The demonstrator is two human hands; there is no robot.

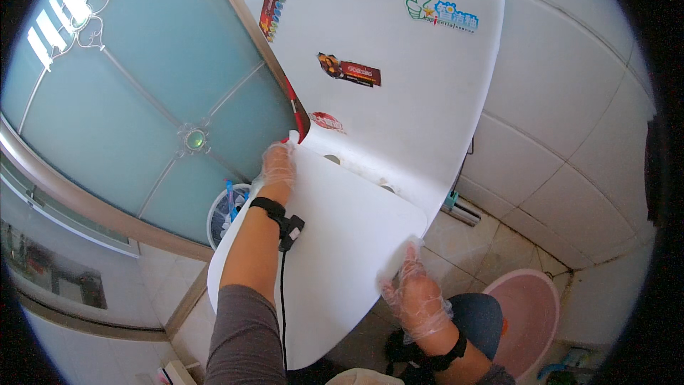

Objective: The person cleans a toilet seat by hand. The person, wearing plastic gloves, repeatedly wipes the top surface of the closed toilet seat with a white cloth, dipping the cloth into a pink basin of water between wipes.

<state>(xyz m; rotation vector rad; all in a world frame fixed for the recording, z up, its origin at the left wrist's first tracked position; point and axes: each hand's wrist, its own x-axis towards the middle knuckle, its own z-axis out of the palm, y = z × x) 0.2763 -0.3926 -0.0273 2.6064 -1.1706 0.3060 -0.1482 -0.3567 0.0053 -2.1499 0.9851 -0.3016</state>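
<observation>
A white toilet lid lies flat in front of the tank of a white ceramic toilet. My left hand, in a clear plastic glove, grips the lid's left edge near its back corner. On the opposite side, my right hand, gloved the same way, holds the lid's right edge with thumb and fingers. Two round fittings or holes, a left one and a right one, show in the ceramic just behind the lid. The bowl under the lid is hidden.
A pink plastic basin stands on the floor at right. A waste bin with litter sits left of the toilet, beside a frosted glass door. White wall tiles rise on the right. A black cable hangs from my left wrist strap.
</observation>
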